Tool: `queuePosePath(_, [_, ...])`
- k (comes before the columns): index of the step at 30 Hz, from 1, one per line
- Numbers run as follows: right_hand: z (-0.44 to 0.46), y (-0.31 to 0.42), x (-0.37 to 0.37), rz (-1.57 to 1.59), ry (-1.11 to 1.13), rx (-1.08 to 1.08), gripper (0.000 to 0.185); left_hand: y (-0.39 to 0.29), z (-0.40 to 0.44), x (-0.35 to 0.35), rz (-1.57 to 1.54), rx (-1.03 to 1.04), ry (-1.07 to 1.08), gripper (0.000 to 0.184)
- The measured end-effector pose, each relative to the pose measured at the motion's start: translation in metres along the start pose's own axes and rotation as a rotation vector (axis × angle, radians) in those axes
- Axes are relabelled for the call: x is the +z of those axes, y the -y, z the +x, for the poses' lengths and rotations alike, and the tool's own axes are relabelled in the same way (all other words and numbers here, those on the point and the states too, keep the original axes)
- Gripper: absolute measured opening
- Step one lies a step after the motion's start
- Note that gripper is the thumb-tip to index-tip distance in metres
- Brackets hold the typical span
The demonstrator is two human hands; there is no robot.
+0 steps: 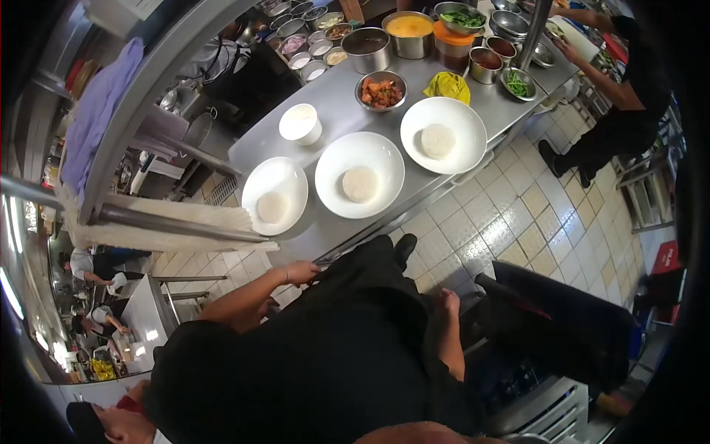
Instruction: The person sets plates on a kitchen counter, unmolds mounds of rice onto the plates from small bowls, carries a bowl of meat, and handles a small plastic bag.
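My left hand [302, 272] is closed beside the front edge of the steel counter [296, 242]; whatever its fingers grip is hidden. Down by my dark apron hangs my right hand [447, 302], away from the counter, its fingers too small and curled to read. Three white bowls stand in a row: a left bowl [291, 175], a middle bowl [330, 177] and a right bowl [470, 129]. Each bears a round rice mound, namely the left mound [272, 207], the middle mound [360, 184] and the right mound [438, 140].
Behind the bowls are a white tub [299, 124], a bowl of reddish-brown food [381, 93], a yellow cloth [448, 87] and a pot of orange liquid [410, 28]. A co-worker [629, 89] works at the right. A metal rail [177, 226] with towels crosses the left.
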State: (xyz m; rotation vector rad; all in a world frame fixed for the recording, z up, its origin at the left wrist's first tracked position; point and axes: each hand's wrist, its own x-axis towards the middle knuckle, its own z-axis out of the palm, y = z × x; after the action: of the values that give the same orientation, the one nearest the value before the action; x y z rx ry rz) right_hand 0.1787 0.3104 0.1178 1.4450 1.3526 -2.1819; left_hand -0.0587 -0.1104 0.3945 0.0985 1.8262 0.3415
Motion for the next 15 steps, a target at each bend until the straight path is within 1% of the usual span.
queuePosePath(1, [0.003,-0.002,-0.002,-0.152,-0.04,0.01,0.008,0.008,0.014,-0.004,0.139,0.057,0.009,0.027])
queuePosePath(2, [0.005,-0.007,-0.003,-0.205,-0.011,-0.08,0.01,0.019,0.028,-0.008,0.276,0.116,0.02,0.027])
queuePosePath(3, [0.004,-0.007,-0.003,-0.261,0.022,-0.167,0.011,-0.009,0.013,-0.02,0.327,0.063,0.112,0.027])
queuePosePath(5, [-0.006,0.025,0.013,-0.306,0.017,-0.201,0.012,-0.058,-0.008,-0.046,0.351,-0.131,0.143,0.029])
queuePosePath(6, [-0.023,0.063,0.027,-0.294,-0.025,-0.147,0.012,-0.073,-0.016,-0.057,0.36,-0.229,0.161,0.031])
queuePosePath(7, [-0.032,0.091,0.037,-0.283,-0.069,-0.095,0.012,-0.083,-0.019,-0.067,0.429,-0.161,0.129,0.032])
queuePosePath(9, [0.03,0.091,0.026,-0.183,-0.024,-0.146,0.014,-0.104,-0.022,-0.087,0.574,-0.019,0.053,0.037])
queuePosePath(11, [0.048,0.116,0.024,-0.113,0.002,-0.175,0.016,-0.129,-0.032,-0.101,0.584,0.048,-0.102,0.041])
queuePosePath(12, [0.036,0.155,0.039,-0.092,0.006,-0.182,0.017,-0.143,-0.037,-0.106,0.59,0.082,-0.183,0.044])
queuePosePath(13, [0.032,0.19,0.056,-0.069,0.01,-0.197,0.018,-0.157,-0.043,-0.108,0.465,0.097,-0.251,0.042])
queuePosePath(15, [0.049,0.228,0.071,-0.211,0.08,-0.214,0.021,-0.183,-0.046,-0.112,0.203,0.136,-0.392,0.04])
